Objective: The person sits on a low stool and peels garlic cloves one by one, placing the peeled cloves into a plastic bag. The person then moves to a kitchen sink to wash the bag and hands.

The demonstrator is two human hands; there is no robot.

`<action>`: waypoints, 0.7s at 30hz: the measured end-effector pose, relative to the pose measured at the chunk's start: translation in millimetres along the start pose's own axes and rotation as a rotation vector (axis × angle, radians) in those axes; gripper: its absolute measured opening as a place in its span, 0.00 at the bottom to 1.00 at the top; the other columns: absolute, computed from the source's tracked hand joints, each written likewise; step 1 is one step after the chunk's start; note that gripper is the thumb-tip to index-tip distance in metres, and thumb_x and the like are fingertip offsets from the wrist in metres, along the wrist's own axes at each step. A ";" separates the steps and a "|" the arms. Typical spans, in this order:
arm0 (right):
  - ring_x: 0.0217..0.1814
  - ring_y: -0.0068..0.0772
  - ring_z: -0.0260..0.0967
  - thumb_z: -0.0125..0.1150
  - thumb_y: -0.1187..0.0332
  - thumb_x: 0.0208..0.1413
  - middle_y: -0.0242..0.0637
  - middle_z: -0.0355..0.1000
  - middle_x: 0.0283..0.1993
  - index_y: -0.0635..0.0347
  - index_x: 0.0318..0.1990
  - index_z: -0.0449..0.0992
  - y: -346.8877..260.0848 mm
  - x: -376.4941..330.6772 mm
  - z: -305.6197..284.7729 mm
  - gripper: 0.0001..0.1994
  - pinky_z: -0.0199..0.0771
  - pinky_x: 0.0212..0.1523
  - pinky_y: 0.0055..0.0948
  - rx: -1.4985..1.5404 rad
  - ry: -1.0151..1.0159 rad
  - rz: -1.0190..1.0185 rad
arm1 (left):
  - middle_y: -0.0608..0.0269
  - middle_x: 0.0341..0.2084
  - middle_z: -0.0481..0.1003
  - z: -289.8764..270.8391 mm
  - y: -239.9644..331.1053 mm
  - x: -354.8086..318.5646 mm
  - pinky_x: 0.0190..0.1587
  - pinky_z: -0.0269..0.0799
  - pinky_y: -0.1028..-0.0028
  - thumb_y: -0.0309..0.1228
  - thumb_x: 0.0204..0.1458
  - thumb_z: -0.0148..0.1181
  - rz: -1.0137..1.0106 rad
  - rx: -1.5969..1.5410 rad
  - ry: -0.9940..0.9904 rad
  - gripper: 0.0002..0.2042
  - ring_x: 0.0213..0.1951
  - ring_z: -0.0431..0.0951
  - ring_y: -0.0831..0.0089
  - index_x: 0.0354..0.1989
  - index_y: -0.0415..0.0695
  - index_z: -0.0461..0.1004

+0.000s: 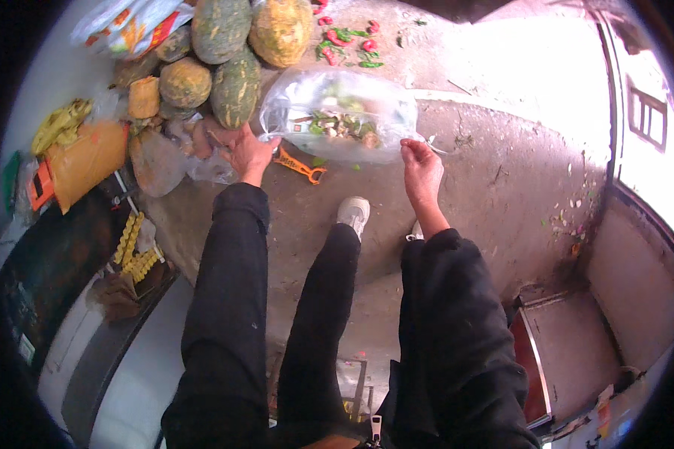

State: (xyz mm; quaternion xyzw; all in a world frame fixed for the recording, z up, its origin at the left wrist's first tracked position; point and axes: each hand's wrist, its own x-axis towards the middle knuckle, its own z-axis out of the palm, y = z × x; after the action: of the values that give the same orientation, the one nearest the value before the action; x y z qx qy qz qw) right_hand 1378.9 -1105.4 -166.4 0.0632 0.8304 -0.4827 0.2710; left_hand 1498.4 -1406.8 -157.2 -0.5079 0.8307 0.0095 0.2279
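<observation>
A clear plastic bag lies spread on the floor in front of me, with green and pale vegetable scraps showing in it. At its near right corner, my right hand is closed, pinching the plastic between thumb and fingers. My left hand is at the near left corner, its fingers spread and the thumb against the bag's edge. Just right of the left hand, an orange tool with a forked end, like a peeler, lies on the floor.
Several pumpkins are heaped at the far left, beside plastic-wrapped items and an orange-brown package. Red and green peppers lie beyond the bag. A cabinet stands at the near right. My shoe is close to the bag.
</observation>
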 end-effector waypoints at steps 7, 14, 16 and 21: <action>0.43 0.21 0.73 0.56 0.78 0.60 0.32 0.80 0.43 0.65 0.46 0.81 -21.2 -45.3 -76.8 0.10 0.73 0.46 0.26 0.661 -0.016 0.155 | 0.55 0.28 0.75 -10.3 36.9 -49.9 0.40 0.69 0.64 0.35 0.56 0.59 0.250 -0.895 -0.069 0.11 0.33 0.74 0.64 0.38 0.39 0.74; 0.45 0.24 0.75 0.55 0.81 0.57 0.33 0.80 0.44 0.60 0.49 0.82 -32.6 -148.0 -247.6 0.14 0.72 0.48 0.24 0.180 0.440 -0.012 | 0.68 0.31 0.77 -131.6 147.7 -177.3 0.42 0.69 0.74 0.26 0.60 0.53 0.659 -1.091 -0.411 0.06 0.36 0.73 0.78 0.37 0.38 0.75; 0.48 0.25 0.75 0.53 0.83 0.53 0.32 0.79 0.48 0.59 0.51 0.81 -14.1 -171.0 -311.2 0.19 0.72 0.49 0.24 0.120 0.595 0.010 | 0.67 0.32 0.78 -148.7 199.4 -229.8 0.43 0.69 0.73 0.27 0.60 0.53 0.776 -1.040 -0.564 0.07 0.37 0.75 0.78 0.38 0.38 0.76; 0.42 0.18 0.72 0.51 0.84 0.49 0.31 0.78 0.52 0.56 0.58 0.77 57.8 -211.2 -461.6 0.26 0.71 0.45 0.20 0.121 0.927 0.171 | 0.57 0.33 0.81 -162.5 337.5 -348.2 0.43 0.71 0.69 0.34 0.60 0.54 1.109 -0.753 -0.715 0.13 0.37 0.79 0.70 0.45 0.37 0.76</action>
State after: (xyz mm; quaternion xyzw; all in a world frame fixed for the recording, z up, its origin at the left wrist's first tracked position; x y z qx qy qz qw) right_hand 1399.0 -656.1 75.8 0.3558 0.8261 -0.4269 -0.0938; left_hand 1284.6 -991.3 50.9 -0.0252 0.7804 0.5697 0.2565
